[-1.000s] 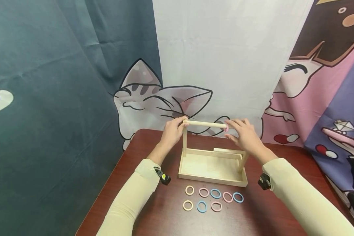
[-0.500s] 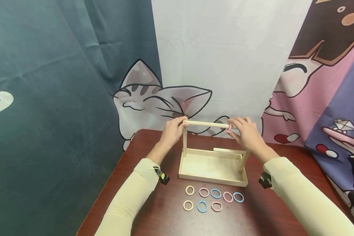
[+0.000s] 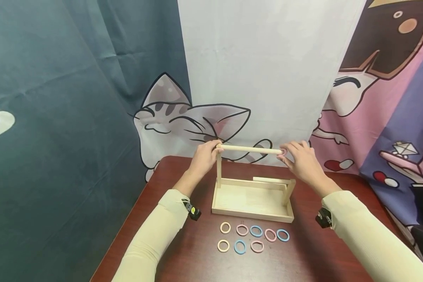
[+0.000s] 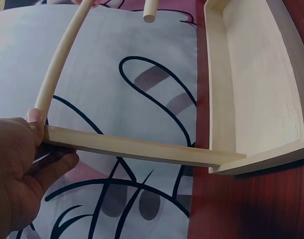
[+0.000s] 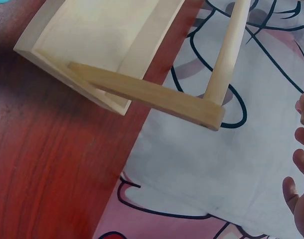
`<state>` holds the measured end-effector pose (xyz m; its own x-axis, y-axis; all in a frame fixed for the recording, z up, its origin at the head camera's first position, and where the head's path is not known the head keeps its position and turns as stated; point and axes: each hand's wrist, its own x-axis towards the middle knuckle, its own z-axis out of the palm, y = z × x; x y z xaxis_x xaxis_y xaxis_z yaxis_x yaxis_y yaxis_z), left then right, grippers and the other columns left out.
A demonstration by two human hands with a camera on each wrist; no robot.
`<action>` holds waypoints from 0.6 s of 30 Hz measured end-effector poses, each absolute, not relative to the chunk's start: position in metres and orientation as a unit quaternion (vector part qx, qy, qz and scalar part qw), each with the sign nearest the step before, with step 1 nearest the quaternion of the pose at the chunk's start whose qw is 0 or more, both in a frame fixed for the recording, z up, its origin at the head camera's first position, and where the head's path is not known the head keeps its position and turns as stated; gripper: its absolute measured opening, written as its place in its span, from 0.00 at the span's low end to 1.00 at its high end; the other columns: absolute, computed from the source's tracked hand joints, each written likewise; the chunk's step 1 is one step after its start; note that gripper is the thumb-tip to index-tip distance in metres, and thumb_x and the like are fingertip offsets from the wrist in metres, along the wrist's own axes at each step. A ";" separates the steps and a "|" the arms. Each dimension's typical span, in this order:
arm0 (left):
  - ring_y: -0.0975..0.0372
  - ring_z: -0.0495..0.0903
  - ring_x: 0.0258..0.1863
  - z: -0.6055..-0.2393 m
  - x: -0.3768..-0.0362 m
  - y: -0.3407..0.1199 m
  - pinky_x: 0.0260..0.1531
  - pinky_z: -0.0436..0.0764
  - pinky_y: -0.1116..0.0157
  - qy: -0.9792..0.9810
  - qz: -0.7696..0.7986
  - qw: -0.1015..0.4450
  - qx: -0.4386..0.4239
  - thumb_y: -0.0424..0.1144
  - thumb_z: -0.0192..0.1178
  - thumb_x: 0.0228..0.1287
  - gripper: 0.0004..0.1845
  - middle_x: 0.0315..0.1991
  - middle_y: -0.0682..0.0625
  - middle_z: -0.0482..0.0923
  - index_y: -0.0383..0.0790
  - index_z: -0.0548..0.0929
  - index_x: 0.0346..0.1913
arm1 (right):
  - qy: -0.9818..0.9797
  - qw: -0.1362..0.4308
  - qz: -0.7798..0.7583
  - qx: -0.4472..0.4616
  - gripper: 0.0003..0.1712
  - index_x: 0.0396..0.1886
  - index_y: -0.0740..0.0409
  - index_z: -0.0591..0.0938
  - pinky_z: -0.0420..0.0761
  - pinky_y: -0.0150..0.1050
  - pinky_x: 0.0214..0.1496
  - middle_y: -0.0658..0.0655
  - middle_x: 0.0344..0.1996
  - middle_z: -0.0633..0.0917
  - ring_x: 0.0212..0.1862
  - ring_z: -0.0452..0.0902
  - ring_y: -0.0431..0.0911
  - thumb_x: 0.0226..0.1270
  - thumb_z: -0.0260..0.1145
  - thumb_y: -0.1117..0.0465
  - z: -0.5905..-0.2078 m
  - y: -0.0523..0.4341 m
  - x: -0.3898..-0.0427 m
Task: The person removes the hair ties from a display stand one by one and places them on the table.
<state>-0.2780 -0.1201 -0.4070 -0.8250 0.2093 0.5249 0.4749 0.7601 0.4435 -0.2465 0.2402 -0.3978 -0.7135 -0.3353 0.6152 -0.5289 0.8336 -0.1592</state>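
Note:
My left hand (image 3: 204, 156) grips the top of the tall left post (image 3: 219, 168) of a wooden stand, thumb by the joint where the upper rod (image 3: 250, 149) starts. That rod runs level to the right. At its right end my right hand (image 3: 301, 160) pinches a pink ring (image 3: 284, 152) between thumb and fingers; the fingers partly hide ring and rod end. In the left wrist view, fingers of the left hand (image 4: 12, 169) wrap the post. The right wrist view catches only part of the right hand (image 5: 302, 164), at its edge.
The stand's shallow tray (image 3: 252, 215) rests on the dark red table (image 3: 183, 250). Its short right post (image 3: 288, 192) carries a lower rod (image 3: 270, 180) pointing left. In front lie several rings: cream (image 3: 223, 246), pink (image 3: 257, 246) and blue (image 3: 240, 247). A printed curtain (image 3: 268, 70) hangs behind.
My right hand has slid the pink ring rightward along the upper rod to its right end. The left hand keeps its grip on the post. The head view has shifted slightly.

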 end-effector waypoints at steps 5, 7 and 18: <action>0.52 0.84 0.38 -0.408 -0.279 -0.122 0.46 0.86 0.49 -0.908 -0.292 0.232 -0.192 0.47 0.68 0.73 0.13 0.38 0.46 0.85 0.44 0.88 0.53 | -0.914 0.292 0.162 0.232 0.20 0.56 0.59 0.87 0.72 0.61 0.44 0.62 0.51 0.91 0.54 0.77 0.64 0.69 0.82 0.58 -0.400 0.244 -0.245; 0.53 0.83 0.38 -0.409 -0.279 -0.122 0.46 0.86 0.49 -0.907 -0.292 0.233 -0.193 0.49 0.67 0.72 0.14 0.39 0.47 0.85 0.44 0.88 0.53 | -0.915 0.290 0.160 0.229 0.21 0.57 0.59 0.87 0.72 0.61 0.45 0.63 0.52 0.91 0.54 0.77 0.64 0.70 0.82 0.58 -0.400 0.246 -0.244; 0.53 0.84 0.37 -0.410 -0.278 -0.122 0.46 0.86 0.50 -0.907 -0.294 0.236 -0.187 0.52 0.65 0.71 0.17 0.39 0.47 0.86 0.46 0.88 0.53 | -0.922 0.284 0.162 0.206 0.23 0.58 0.61 0.87 0.71 0.59 0.42 0.65 0.51 0.90 0.51 0.78 0.63 0.69 0.82 0.56 -0.403 0.258 -0.237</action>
